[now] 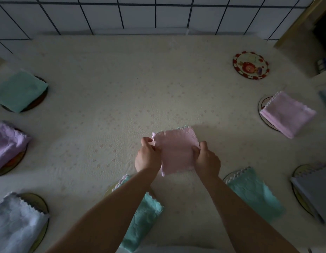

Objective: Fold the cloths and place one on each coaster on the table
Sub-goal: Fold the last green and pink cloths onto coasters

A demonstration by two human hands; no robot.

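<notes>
Basically, the worktop [103, 73] is covered in a pale quilted cloth, with coasters ringed round its edge. All but one already carry a folded cloth: green [19, 91] far left, lilac [7, 143] and a pale one [16, 221] down the left side, two green ones [257, 194] near the person, grey [315, 190] and pink [288, 114] on the right. The bare coaster [250, 65], red-rimmed, sits far right, well apart from the hands.

The pink cloth [175, 152] is folded to a small square, held at mid-worktop. Left hand [148, 156] pinches its left edge, thumb over fingers; right hand [207, 159] pinches the right edge the same way. Both are closed on fabric, not flat.

Handling, my read: light, soft, plush, no stiffness at all. It sags between grips and the layers will slide apart if held by one ply. Best hold is across all the layers at opposite edges, as now, or one hand under the fold. Nothing fragile. The scalloped far edge [176, 130] looks likely to splay.
</notes>
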